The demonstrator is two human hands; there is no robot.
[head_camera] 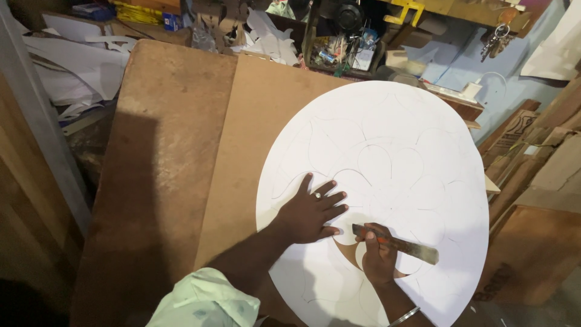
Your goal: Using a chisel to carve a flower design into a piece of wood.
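Note:
A large white round board (pixel 393 139) with pencilled curved petal outlines lies on a brown wooden table (pixel 169 151). My left hand (pixel 311 211) presses flat on the board, fingers spread, a ring on one finger. My right hand (pixel 378 254) grips a flat metal blade tool (pixel 402 245) with an orange handle, laid against the board just right of my left hand. A curved cut-out gap (pixel 346 251) shows brown between the two hands.
A thin brown sheet (pixel 254 121) lies under the white board. Cluttered shelves with tools and paper scraps (pixel 339 42) stand at the back. Cardboard pieces (pixel 532 181) lean at the right. White cut-offs (pixel 78 66) pile at the left.

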